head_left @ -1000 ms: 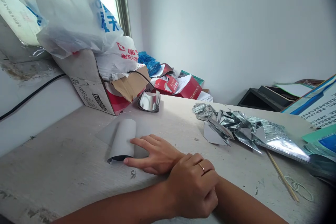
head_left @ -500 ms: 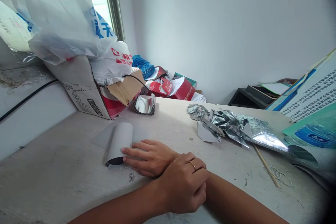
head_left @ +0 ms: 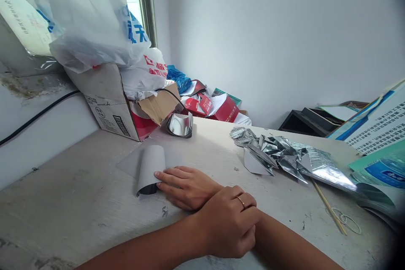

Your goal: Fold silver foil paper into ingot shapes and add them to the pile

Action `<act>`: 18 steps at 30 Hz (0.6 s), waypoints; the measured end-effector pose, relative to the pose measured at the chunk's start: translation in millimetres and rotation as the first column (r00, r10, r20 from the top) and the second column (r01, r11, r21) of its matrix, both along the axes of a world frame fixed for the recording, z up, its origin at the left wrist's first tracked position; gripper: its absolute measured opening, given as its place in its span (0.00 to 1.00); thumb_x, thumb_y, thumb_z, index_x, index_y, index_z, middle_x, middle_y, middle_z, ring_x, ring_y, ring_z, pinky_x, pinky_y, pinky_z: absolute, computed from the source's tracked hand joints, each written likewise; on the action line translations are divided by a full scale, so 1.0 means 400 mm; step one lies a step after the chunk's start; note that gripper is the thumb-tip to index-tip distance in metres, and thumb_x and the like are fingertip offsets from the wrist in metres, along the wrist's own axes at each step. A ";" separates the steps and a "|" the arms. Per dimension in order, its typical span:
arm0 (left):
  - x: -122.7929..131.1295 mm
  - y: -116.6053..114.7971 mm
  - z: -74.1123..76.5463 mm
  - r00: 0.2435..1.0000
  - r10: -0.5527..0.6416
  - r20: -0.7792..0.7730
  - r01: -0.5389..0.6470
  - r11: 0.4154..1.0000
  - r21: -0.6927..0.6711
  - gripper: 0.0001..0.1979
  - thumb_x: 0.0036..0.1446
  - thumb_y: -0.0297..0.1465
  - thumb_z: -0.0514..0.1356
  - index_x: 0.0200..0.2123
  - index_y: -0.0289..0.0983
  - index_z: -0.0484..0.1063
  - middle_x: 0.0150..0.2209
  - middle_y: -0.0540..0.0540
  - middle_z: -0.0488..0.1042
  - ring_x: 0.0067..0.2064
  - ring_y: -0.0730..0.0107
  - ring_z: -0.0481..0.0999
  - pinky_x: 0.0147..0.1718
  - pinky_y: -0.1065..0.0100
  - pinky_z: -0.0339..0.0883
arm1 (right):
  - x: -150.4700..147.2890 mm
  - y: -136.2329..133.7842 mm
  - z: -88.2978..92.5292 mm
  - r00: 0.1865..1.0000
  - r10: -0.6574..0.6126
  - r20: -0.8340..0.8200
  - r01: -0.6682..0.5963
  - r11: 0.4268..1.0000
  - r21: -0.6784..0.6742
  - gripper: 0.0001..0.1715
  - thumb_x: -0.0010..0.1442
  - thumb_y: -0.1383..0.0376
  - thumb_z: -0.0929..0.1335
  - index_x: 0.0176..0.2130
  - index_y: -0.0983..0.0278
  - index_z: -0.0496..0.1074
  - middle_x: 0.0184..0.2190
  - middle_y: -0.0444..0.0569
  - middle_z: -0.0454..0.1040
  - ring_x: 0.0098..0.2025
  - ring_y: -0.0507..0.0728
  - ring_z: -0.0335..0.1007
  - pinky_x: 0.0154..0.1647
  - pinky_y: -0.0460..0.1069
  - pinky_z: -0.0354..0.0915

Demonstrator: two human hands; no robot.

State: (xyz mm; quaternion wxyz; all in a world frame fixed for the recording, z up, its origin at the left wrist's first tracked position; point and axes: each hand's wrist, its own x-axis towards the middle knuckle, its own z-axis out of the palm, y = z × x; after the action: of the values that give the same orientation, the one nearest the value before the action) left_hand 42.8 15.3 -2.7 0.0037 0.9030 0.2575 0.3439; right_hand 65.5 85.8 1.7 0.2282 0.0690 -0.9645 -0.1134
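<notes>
My left hand (head_left: 232,221), a ring on one finger, is closed around my right wrist, its arm crossing in front. My right hand (head_left: 190,187) lies flat on the table with fingers stretched out. Its fingertips touch the lower right edge of a curled sheet (head_left: 152,162), pale outside and dark inside. Beneath that sheet is a thin translucent sheet (head_left: 129,166). Farther back stands a bent silvery sheet (head_left: 179,125).
A pile of crumpled silver foil pieces (head_left: 272,152) lies right of my hands, with a wooden stick (head_left: 330,209) and a rubber band (head_left: 351,222) nearby. A cardboard box (head_left: 109,107) topped by plastic bags (head_left: 95,21) stands at the back left of the table (head_left: 79,206).
The whole view has shifted slightly, so things appear a little farther right. My hands hold the same pose, and the curled sheet stays beside my right fingertips.
</notes>
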 end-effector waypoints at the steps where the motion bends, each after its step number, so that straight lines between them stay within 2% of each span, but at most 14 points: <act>1: 0.000 0.000 0.000 1.000 0.002 -0.012 -0.002 1.000 -0.004 0.04 0.54 0.27 0.58 0.35 0.34 0.69 0.41 0.44 0.74 0.39 0.65 0.68 0.41 0.63 0.67 | -0.001 0.001 -0.002 1.000 0.007 -0.014 -0.007 1.000 0.003 0.24 0.69 0.61 0.61 0.59 0.70 0.66 0.67 0.55 0.57 0.65 0.56 0.57 0.63 0.51 0.61; 5: 0.002 -0.003 0.000 0.999 0.005 -0.042 -0.006 1.000 -0.012 0.05 0.56 0.27 0.57 0.36 0.34 0.69 0.42 0.43 0.73 0.39 0.64 0.68 0.41 0.63 0.67 | 0.001 0.004 -0.015 0.998 0.024 -0.066 -0.023 1.000 0.019 0.20 0.68 0.65 0.61 0.56 0.69 0.67 0.65 0.57 0.61 0.60 0.55 0.62 0.57 0.51 0.65; 8: 0.002 -0.007 0.002 0.998 0.010 -0.056 -0.010 1.000 -0.004 0.04 0.55 0.27 0.57 0.35 0.34 0.68 0.41 0.43 0.73 0.39 0.65 0.68 0.41 0.63 0.68 | 0.005 0.012 -0.033 0.989 0.043 -0.144 -0.036 0.998 0.049 0.13 0.67 0.67 0.61 0.47 0.68 0.71 0.59 0.57 0.68 0.48 0.54 0.69 0.44 0.51 0.68; 11: 0.003 -0.007 0.003 0.996 0.025 -0.085 -0.025 1.000 -0.001 0.04 0.55 0.27 0.57 0.35 0.34 0.68 0.41 0.43 0.73 0.39 0.64 0.68 0.40 0.63 0.68 | 0.006 0.023 -0.050 0.957 -0.011 -0.290 0.020 0.999 0.027 0.08 0.64 0.68 0.62 0.40 0.66 0.71 0.50 0.55 0.74 0.37 0.53 0.68 0.33 0.51 0.64; 14: 0.003 -0.005 0.002 0.995 0.029 -0.096 -0.031 0.999 -0.010 0.05 0.55 0.27 0.57 0.36 0.34 0.68 0.42 0.43 0.73 0.39 0.63 0.68 0.40 0.63 0.68 | 0.006 0.030 -0.056 0.931 -0.037 -0.363 0.044 0.999 0.011 0.07 0.64 0.68 0.63 0.38 0.65 0.70 0.47 0.52 0.76 0.35 0.53 0.66 0.31 0.50 0.60; 18: 0.003 -0.003 0.000 0.994 0.026 -0.107 -0.028 0.999 -0.021 0.05 0.55 0.28 0.58 0.36 0.34 0.67 0.42 0.43 0.72 0.39 0.63 0.69 0.39 0.62 0.68 | 0.006 0.030 -0.059 0.942 -0.106 -0.320 0.095 0.994 -0.050 0.07 0.66 0.70 0.61 0.37 0.63 0.68 0.42 0.50 0.76 0.35 0.52 0.66 0.33 0.50 0.58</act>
State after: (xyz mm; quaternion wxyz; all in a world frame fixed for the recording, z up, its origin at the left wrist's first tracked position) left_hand 44.2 14.1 -2.6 -0.0044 0.9163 0.2735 0.2924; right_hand 67.8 97.6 -21.8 0.3777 -0.0034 -0.9183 -0.1183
